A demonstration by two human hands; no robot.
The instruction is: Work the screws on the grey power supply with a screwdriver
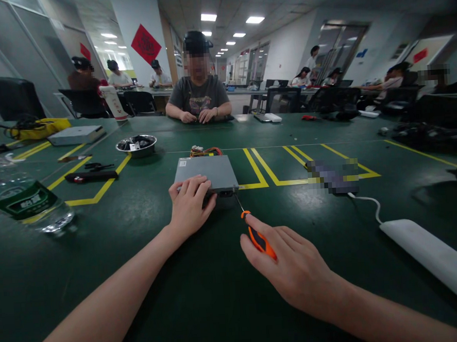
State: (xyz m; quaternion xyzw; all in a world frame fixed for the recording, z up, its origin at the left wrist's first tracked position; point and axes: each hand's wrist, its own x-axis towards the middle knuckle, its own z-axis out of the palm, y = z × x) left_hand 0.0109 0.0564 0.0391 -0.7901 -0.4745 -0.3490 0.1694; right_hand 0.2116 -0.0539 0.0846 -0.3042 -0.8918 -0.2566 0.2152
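While the left hand held the grey metal box at its near left edge, fingers over the top, the right hand grasped an orange-and-black screwdriver, its shaft angled toward the box's near right corner. I couldn't tell whether the tip touched. The box sat mid-table on the green surface, coloured cables bunched behind it. A metal bowl stood beyond, to the left, and a person sat opposite.
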